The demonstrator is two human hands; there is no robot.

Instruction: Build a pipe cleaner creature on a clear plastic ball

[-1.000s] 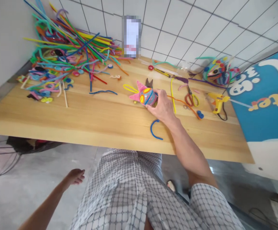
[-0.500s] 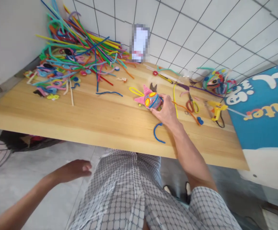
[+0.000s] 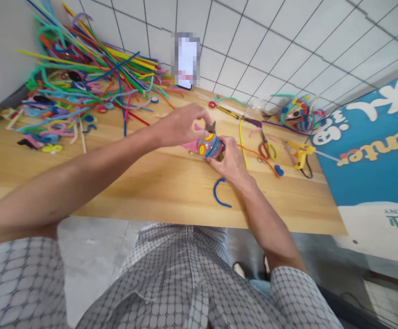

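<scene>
My right hand (image 3: 231, 162) is closed on a small craft figure (image 3: 211, 147) with a rounded clear body, yellow-and-orange round eyes, blue bands and pink pointed pieces. It is held just above or on the wooden table; I cannot tell which. My left hand (image 3: 187, 125) hovers over the figure's pink end, fingers bent and apart from the thumb, partly hiding that end. Dark-tipped pliers (image 3: 212, 128) show just behind the figure. A curved blue pipe cleaner (image 3: 216, 194) lies in front of my right hand.
Many coloured pipe cleaners (image 3: 113, 68) are heaped at the back left. A phone (image 3: 187, 61) leans against the tiled wall. On the right are scissors (image 3: 266, 148), a yellow glue gun (image 3: 301, 155) and a colourful decorated craft piece (image 3: 298, 114). The table's front edge (image 3: 185, 223) runs before me.
My left hand has risen from beside my body, over the table, to the figure's pink end. My right hand keeps its grip on the figure. The view has shifted slightly.
</scene>
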